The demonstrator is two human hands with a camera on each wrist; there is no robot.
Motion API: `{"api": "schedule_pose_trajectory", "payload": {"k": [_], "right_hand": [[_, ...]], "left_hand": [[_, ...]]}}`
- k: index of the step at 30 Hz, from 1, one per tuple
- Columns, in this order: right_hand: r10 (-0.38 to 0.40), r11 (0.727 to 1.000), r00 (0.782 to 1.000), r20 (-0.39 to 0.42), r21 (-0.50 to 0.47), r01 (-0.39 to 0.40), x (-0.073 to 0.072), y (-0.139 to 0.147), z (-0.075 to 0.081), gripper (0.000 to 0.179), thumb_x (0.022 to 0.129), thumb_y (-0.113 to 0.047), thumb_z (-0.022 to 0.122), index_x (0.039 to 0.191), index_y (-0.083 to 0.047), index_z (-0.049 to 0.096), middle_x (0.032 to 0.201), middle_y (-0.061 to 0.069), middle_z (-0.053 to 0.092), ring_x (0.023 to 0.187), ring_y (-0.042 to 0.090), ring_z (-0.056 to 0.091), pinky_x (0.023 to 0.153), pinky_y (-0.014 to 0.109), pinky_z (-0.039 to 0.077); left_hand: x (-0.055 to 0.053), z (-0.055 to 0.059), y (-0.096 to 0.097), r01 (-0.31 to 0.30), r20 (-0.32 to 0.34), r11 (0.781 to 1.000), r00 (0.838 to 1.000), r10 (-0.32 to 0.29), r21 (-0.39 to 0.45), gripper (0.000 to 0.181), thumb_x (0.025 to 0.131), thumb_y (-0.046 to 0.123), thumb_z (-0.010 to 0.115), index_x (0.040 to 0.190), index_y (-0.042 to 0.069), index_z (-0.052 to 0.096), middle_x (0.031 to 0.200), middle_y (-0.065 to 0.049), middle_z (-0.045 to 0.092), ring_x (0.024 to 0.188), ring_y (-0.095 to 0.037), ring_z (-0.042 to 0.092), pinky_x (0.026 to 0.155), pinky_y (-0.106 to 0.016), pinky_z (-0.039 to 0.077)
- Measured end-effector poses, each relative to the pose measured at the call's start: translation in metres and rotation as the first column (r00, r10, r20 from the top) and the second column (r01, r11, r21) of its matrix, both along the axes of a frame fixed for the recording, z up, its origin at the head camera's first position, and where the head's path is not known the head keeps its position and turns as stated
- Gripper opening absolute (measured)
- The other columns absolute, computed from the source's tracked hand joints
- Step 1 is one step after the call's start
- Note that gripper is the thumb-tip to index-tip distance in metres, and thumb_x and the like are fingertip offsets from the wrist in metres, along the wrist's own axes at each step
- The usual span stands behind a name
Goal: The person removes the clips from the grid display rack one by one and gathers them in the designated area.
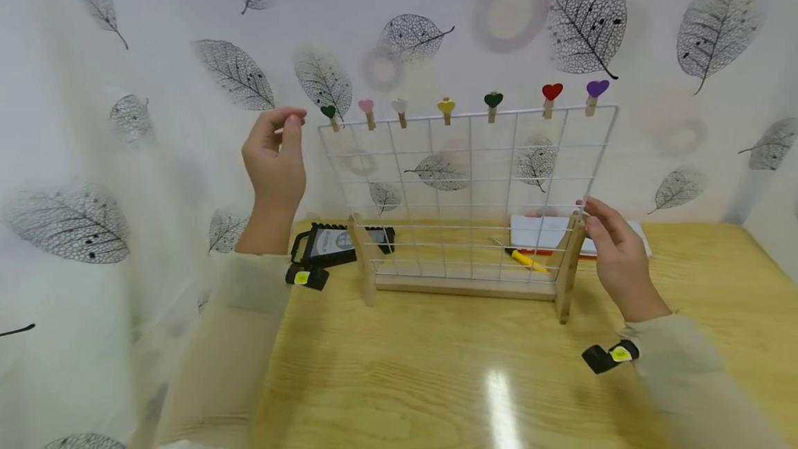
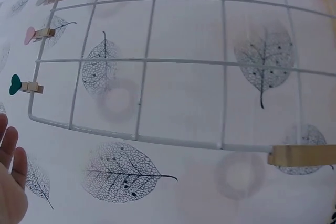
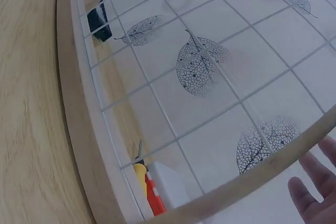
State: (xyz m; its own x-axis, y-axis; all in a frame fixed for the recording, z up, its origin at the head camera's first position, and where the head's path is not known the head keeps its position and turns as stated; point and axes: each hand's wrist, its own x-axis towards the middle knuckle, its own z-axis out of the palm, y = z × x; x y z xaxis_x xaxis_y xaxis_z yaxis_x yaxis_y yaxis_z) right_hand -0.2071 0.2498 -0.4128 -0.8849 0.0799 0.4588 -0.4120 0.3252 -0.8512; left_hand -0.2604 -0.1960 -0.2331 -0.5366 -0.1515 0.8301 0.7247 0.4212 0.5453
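On the surface [image 1: 399,366], behind its near edge, my rack [image 1: 464,287] stands upright and could, I judge, slide or tip if I pushed one end too hard; its long axis runs left to right, its broad face toward me. My left hand [image 1: 277,158] is loosely curled and empty beside the top left corner, and my right hand [image 1: 620,262], fingers parted, is at the right post, contact unclear. The leftmost green clip [image 1: 328,111] might be knocked askew by my left fingertips; its heart points up.
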Motion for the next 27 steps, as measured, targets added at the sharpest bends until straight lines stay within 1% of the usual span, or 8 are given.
{"api": "schedule_pose_trajectory", "payload": {"k": [3, 5, 8, 9, 11, 15, 20, 27], "right_hand": [[-0.018, 0.997, 0.999, -0.043, -0.073, 0.015, -0.003, -0.005, -0.004, 0.040, 0.110, -0.017, 0.043, 0.145, -0.001, 0.051, 0.136, -0.011, 0.060, 0.123, -0.004, 0.052, 0.096, 0.009, 0.041], [-0.015, 0.995, 0.999, -0.048, -0.096, 0.011, -0.004, -0.008, -0.006, 0.038, 0.109, -0.017, 0.045, 0.139, 0.003, 0.056, 0.130, -0.011, 0.063, 0.120, -0.001, 0.056, 0.097, 0.010, 0.042], [-0.020, 0.991, 0.999, -0.035, -0.130, 0.016, -0.003, -0.011, -0.009, 0.036, 0.108, -0.018, 0.048, 0.133, 0.005, 0.059, 0.123, -0.009, 0.067, 0.112, 0.001, 0.062, 0.096, 0.010, 0.044], [-0.020, 0.987, 0.999, -0.031, -0.161, 0.014, -0.002, -0.013, -0.010, 0.036, 0.108, -0.018, 0.049, 0.132, 0.006, 0.060, 0.122, -0.007, 0.068, 0.110, 0.002, 0.063, 0.096, 0.010, 0.044], [-0.027, 0.970, 0.999, -0.044, -0.242, 0.016, -0.002, -0.016, -0.013, 0.034, 0.107, -0.016, 0.051, 0.131, 0.005, 0.062, 0.120, -0.005, 0.070, 0.106, 0.004, 0.066, 0.093, 0.011, 0.045], [-0.012, 0.910, 0.990, -0.138, -0.411, -0.046, -0.005, -0.023, -0.019, 0.029, 0.104, -0.007, 0.054, 0.128, 0.005, 0.065, 0.114, 0.002, 0.074, 0.103, 0.009, 0.068, 0.091, 0.015, 0.048], [0.019, 0.844, 0.964, -0.266, -0.512, -0.158, -0.010, -0.028, -0.024, 0.028, 0.101, 0.005, 0.055, 0.127, 0.014, 0.062, 0.111, 0.006, 0.075, 0.103, 0.014, 0.070, 0.097, 0.019, 0.049], [0.038, 0.813, 0.968, -0.248, -0.555, -0.174, -0.012, -0.028, -0.024, 0.029, 0.101, 0.003, 0.055, 0.127, 0.014, 0.061, 0.112, 0.007, 0.074, 0.104, 0.015, 0.070, 0.098, 0.019, 0.049]], "left_hand": [[-0.007, 0.015, 0.003, 0.090, 0.113, 0.995, 0.989, -0.095, 0.047, 0.021, 0.105, 0.010, 0.053, 0.111, 0.001, 0.070, 0.102, 0.004, 0.067, 0.100, -0.014, 0.060, 0.084, -0.027, 0.047], [-0.010, 0.021, 0.004, 0.131, 0.233, 0.990, 0.963, -0.138, 0.044, 0.023, 0.106, 0.014, 0.053, 0.118, 0.003, 0.070, 0.107, 0.004, 0.066, 0.103, -0.014, 0.058, 0.089, -0.028, 0.047], [-0.012, 0.023, 0.005, 0.185, 0.381, 0.983, 0.908, -0.175, 0.012, 0.028, 0.106, 0.018, 0.053, 0.125, 0.003, 0.068, 0.108, 0.006, 0.067, 0.104, -0.012, 0.058, 0.092, -0.028, 0.047], [-0.012, 0.022, 0.005, 0.204, 0.407, 0.979, 0.893, -0.193, 0.017, 0.029, 0.106, 0.019, 0.054, 0.126, 0.002, 0.068, 0.107, 0.005, 0.067, 0.103, -0.012, 0.058, 0.091, -0.028, 0.047], [-0.013, 0.019, 0.005, 0.232, 0.426, 0.972, 0.876, -0.223, 0.033, 0.030, 0.106, 0.018, 0.054, 0.125, 0.001, 0.068, 0.104, 0.005, 0.068, 0.101, -0.013, 0.059, 0.091, -0.028, 0.047], [-0.013, 0.017, 0.001, 0.251, 0.436, 0.966, 0.863, -0.254, 0.064, 0.030, 0.104, 0.020, 0.058, 0.126, 0.003, 0.069, 0.110, 0.007, 0.069, 0.102, -0.014, 0.057, 0.092, -0.029, 0.046], [-0.013, 0.019, -0.002, 0.238, 0.466, 0.970, 0.854, -0.232, 0.045, 0.031, 0.102, 0.023, 0.062, 0.127, 0.006, 0.070, 0.112, 0.008, 0.068, 0.105, -0.013, 0.057, 0.095, -0.030, 0.046], [-0.013, 0.021, 0.000, 0.235, 0.477, 0.970, 0.847, -0.235, 0.060, 0.029, 0.101, 0.021, 0.063, 0.124, 0.006, 0.071, 0.108, 0.007, 0.069, 0.101, -0.014, 0.059, 0.096, -0.031, 0.046]]}}
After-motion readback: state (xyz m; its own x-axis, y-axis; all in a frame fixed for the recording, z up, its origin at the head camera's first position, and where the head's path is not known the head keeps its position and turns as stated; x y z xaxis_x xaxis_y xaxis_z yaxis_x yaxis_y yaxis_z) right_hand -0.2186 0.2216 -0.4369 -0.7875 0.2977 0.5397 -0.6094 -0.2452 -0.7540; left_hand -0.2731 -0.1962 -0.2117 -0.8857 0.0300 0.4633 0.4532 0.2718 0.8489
